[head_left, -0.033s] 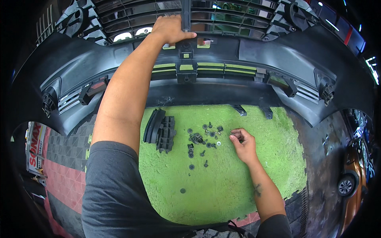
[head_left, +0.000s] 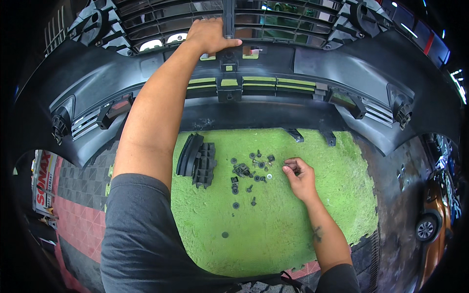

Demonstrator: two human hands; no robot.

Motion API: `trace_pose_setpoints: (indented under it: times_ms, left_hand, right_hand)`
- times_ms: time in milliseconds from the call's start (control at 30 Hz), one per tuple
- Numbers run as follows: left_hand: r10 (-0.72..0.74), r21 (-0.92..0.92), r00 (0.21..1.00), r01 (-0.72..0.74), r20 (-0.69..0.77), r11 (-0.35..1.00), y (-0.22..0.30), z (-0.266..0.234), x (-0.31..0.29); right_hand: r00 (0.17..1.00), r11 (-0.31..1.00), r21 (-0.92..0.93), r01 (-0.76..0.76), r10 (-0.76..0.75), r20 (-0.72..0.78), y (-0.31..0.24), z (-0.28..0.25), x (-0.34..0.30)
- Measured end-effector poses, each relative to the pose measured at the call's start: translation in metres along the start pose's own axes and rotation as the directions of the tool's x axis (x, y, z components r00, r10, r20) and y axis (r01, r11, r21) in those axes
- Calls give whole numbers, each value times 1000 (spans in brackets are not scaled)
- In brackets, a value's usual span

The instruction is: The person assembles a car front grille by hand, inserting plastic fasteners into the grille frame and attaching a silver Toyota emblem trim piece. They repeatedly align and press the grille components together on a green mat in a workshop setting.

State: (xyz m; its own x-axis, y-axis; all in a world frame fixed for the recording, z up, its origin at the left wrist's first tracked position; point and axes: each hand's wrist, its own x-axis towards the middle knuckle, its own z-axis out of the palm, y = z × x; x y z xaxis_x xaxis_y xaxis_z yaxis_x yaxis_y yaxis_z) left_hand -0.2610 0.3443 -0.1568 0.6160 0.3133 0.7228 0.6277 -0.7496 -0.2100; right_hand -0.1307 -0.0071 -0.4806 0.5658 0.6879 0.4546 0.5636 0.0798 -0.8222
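Note:
A large black car bumper (head_left: 337,73) stands across the far side, its inner face toward me. My left hand (head_left: 207,36) reaches up and grips its upper edge near the middle, thumb stretched to the right. Over the green mat (head_left: 273,229), my right hand (head_left: 299,178) is closed, thumb against curled fingers. Something small and dark may sit in that pinch, but I cannot make it out. Just left of it lies a loose cluster of black plastic clips (head_left: 242,170) and screws, with a pale washer (head_left: 269,176) at its near right side.
Two black ribbed plastic pieces (head_left: 203,165) lie on the mat, left of the clips. A slatted grille (head_left: 288,19) fills the bumper's top middle. Grey and red floor tiles (head_left: 80,210) spread on the left. An orange car (head_left: 435,215) stands at the far right.

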Motion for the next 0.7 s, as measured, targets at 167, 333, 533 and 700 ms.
trace_pose_setpoints:
  times_ms: [167,333,533,700]
  left_hand:
    - [-18,-36,999,17,-30,999,1,2,2]
    - [-51,-35,999,51,7,998,6,-3,6]
    - [-52,-8,999,52,13,999,6,-1,11]
    - [-75,20,997,74,13,997,0,5,9]
  right_hand:
    - [1000,1000,-2,1,-1,6,0,0,1]
    - [1000,1000,-20,6,-6,-1,-6,-1,4]
    - [999,999,-21,30,-30,-13,-6,1,5]
    - [999,1000,14,27,-27,-20,-7,7,3]
